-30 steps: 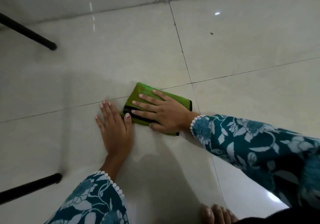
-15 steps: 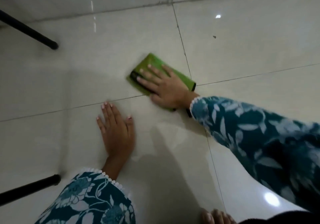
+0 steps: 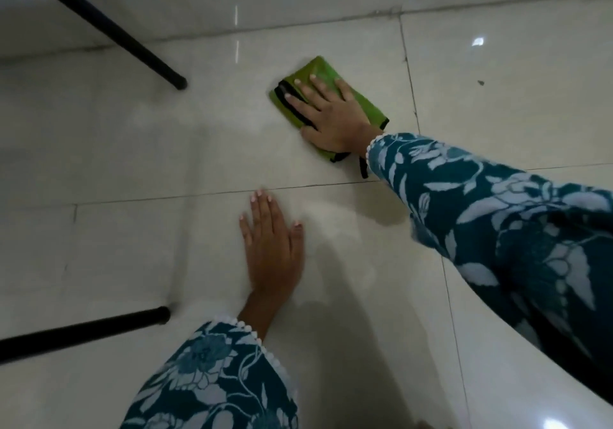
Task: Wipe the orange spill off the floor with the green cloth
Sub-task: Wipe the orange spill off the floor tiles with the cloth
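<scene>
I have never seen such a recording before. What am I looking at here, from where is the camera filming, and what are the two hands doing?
There is no machine here: a person wears one camera on the head, looking down at their own hands. The right hand lies flat, fingers spread, on a folded green cloth with black edging, pressing it on the pale tiled floor. The left hand rests flat on the floor, holding nothing, probably as support. Both arms wear teal flowered sleeves. Two black legs of some furniture stand on the left. I see no orange spill in this picture.
</scene>
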